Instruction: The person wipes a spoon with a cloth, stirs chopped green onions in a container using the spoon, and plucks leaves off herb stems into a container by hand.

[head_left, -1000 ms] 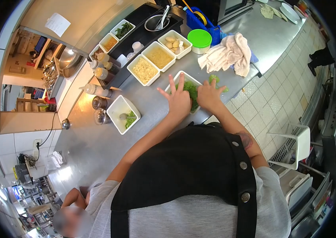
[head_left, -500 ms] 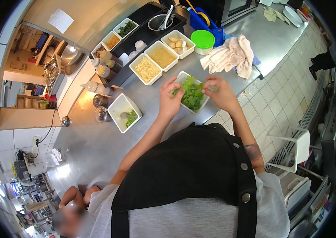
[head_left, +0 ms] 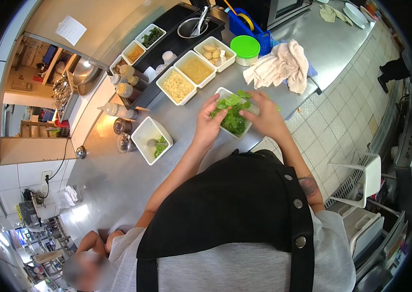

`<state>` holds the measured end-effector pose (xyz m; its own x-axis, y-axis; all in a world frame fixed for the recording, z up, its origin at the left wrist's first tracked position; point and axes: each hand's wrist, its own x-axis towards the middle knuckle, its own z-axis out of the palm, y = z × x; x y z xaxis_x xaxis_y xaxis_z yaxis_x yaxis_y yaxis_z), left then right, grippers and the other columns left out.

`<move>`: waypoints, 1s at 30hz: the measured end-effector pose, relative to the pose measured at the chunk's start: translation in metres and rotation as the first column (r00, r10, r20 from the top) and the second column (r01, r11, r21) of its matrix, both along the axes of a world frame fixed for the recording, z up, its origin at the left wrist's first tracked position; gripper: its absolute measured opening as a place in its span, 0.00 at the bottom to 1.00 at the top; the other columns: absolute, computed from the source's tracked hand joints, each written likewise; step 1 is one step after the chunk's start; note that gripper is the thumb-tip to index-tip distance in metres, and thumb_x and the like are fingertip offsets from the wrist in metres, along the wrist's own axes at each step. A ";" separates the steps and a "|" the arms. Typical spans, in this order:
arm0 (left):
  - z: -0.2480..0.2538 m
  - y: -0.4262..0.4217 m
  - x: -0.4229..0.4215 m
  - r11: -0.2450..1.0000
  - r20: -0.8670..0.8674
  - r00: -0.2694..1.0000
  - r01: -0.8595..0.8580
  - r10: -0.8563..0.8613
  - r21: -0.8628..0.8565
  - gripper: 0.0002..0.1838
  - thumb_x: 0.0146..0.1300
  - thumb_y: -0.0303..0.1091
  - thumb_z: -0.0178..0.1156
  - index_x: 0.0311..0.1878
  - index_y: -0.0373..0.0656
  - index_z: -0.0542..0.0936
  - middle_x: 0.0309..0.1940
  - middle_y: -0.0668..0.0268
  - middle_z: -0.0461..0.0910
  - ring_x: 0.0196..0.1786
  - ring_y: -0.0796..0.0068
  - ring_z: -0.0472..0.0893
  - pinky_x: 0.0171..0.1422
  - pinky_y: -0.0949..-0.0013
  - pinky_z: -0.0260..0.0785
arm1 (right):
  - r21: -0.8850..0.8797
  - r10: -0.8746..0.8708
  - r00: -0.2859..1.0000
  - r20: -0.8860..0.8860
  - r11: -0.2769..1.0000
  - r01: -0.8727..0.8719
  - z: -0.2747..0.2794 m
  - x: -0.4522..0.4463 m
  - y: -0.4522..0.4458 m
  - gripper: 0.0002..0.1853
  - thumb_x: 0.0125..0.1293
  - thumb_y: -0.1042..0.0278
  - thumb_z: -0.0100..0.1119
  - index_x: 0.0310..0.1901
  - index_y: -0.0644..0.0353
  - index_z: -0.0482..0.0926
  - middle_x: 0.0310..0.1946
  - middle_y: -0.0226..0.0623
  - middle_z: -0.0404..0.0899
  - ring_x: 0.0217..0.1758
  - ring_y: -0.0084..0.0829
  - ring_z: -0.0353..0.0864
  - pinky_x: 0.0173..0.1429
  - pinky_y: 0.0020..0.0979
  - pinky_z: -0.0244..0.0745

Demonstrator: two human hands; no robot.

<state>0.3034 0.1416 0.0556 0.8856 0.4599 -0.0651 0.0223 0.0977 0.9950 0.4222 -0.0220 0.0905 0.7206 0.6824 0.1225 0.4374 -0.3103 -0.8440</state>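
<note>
Both my hands are over a white rectangular container (head_left: pixel 241 132) of green leafy herbs (head_left: pixel 234 122) near the counter's front edge. My left hand (head_left: pixel 208 124) is at its left side, thumb and fingers closed on a leafy sprig (head_left: pixel 230 102) raised above the container. My right hand (head_left: pixel 265 116) is on the other side, its fingers curled round the same sprig's leaves. To the left stands another white container (head_left: pixel 143 138) with chopped greens and a spoon. Behind are tubs of chopped garlic (head_left: pixel 177 86), pale shreds (head_left: pixel 195 71) and whole peeled pieces (head_left: pixel 212 52).
A green-lidded tub (head_left: pixel 245 48) and a crumpled cloth (head_left: pixel 280 67) lie beyond my right hand. Sauce bottles (head_left: pixel 118 111) and spice jars (head_left: pixel 122 126) line the left side. Another person (head_left: pixel 91 243) is at the lower left. A white stool (head_left: pixel 369 180) stands on the floor.
My hands, spread over the herbs a second ago, have moved apart and their fingers have closed on a sprig. Since half a second ago my right hand has come slightly closer over the leaves.
</note>
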 end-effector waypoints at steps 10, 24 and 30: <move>-0.008 -0.002 -0.002 0.944 -0.063 0.998 0.002 0.019 0.329 0.09 0.63 0.33 0.64 0.45 0.46 0.86 0.69 0.56 0.69 0.71 0.54 0.62 0.74 0.52 0.54 | 0.194 0.136 0.985 -0.107 0.974 -0.113 0.012 0.001 0.005 0.23 0.53 0.63 0.76 0.51 0.59 0.81 0.47 0.41 0.84 0.53 0.35 0.82 0.58 0.33 0.74; -0.018 0.006 -0.003 0.986 0.016 0.993 -0.115 0.114 0.117 0.05 0.66 0.33 0.65 0.40 0.43 0.83 0.66 0.56 0.71 0.67 0.62 0.70 0.72 0.59 0.59 | 0.122 0.041 0.980 -0.196 0.992 -0.017 -0.015 0.004 0.006 0.05 0.57 0.71 0.70 0.34 0.61 0.83 0.29 0.38 0.85 0.35 0.29 0.86 0.44 0.31 0.78; -0.003 -0.001 0.001 0.986 0.081 0.986 -0.138 0.146 -0.098 0.04 0.70 0.31 0.61 0.40 0.41 0.81 0.68 0.57 0.69 0.67 0.66 0.70 0.70 0.64 0.61 | -0.140 0.055 0.998 -0.016 0.989 -0.056 -0.021 -0.004 0.008 0.07 0.53 0.73 0.70 0.34 0.60 0.84 0.30 0.44 0.85 0.37 0.44 0.86 0.44 0.36 0.79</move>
<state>0.3040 0.1405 0.0525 0.8160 0.5768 -0.0377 -0.0852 0.1846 0.9791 0.4179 -0.0138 0.0696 0.6819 0.7313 0.0140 0.4473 -0.4018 -0.7991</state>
